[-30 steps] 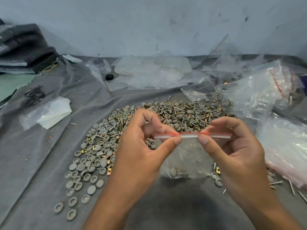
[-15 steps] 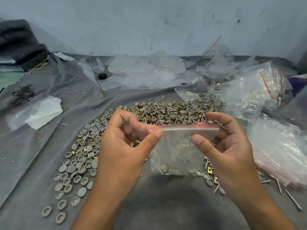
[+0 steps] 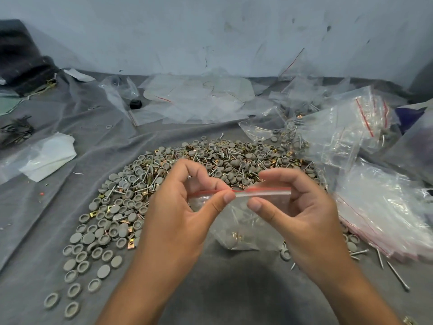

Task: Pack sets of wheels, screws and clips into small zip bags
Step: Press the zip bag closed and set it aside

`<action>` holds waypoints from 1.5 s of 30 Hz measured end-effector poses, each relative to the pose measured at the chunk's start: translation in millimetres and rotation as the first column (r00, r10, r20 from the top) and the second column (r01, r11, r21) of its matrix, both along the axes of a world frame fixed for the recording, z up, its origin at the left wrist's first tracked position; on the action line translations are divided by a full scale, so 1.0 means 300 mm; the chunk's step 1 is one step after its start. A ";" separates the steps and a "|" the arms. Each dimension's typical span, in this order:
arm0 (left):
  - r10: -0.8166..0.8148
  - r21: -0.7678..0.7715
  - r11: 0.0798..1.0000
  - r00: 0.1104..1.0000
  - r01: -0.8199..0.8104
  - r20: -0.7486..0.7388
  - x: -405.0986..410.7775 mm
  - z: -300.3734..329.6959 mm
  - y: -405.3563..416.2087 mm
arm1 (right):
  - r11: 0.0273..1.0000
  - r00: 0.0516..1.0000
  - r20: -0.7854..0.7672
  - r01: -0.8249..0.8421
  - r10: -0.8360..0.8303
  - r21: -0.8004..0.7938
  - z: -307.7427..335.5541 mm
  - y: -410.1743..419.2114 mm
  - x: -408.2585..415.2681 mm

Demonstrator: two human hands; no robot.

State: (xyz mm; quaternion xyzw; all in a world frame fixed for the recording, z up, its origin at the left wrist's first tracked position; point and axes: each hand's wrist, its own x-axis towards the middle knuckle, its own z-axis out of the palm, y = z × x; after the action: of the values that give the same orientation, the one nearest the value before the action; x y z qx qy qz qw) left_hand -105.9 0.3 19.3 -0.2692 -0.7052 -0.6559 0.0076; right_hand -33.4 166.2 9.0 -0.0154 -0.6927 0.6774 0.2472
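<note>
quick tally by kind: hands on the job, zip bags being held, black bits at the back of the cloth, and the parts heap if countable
hands: 2, left hand and right hand, both pinching the seal
small zip bag being held: 1
small black object at the back: 1
heap of wheels, screws and clips: too dense to count, left out
total: 4

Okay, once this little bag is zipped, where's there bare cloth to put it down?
Bare grey cloth lies between your forearms, below the zip bag, and left of the wheel pile. Right is crowded with empty bags and loose screws.
</note>
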 end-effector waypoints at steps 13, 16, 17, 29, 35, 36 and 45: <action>-0.017 0.010 1.000 0.998 0.018 -0.058 0.008 -0.003 0.008 | 0.992 0.999 -0.031 0.021 -0.018 0.121 0.006 -0.013 0.011; -0.005 0.037 0.999 1.000 0.006 -0.030 0.007 0.000 0.007 | 0.990 0.998 -0.048 0.043 -0.037 0.132 0.003 -0.006 0.009; 0.002 0.047 0.999 1.000 -0.001 -0.012 0.005 0.000 0.006 | 0.990 0.997 -0.057 0.059 -0.052 0.125 0.001 -0.003 0.008; -0.020 0.125 0.992 0.998 0.013 0.057 0.001 0.015 -0.002 | 0.998 0.995 -0.090 0.045 -0.048 -0.032 -0.004 0.016 -0.005; -0.021 0.167 0.986 0.990 -0.003 0.141 0.017 0.034 0.009 | 0.993 0.994 -0.076 0.074 -0.081 -0.094 0.004 0.022 -0.008; -0.010 0.157 0.988 0.992 -0.010 0.130 0.019 0.034 0.009 | 0.992 0.994 -0.073 0.075 -0.082 -0.098 0.004 0.023 -0.008; 0.031 0.094 0.995 0.993 -0.041 0.113 0.018 0.022 0.012 | 0.993 0.996 -0.042 0.072 -0.076 -0.094 0.016 0.024 -0.013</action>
State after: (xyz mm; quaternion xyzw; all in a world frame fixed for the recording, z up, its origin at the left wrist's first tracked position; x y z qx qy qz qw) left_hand -100.7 3.8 25.9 -0.2186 -0.6767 -0.7030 -0.0071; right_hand -37.3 173.5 13.7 -0.0369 -0.6538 0.6992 0.2869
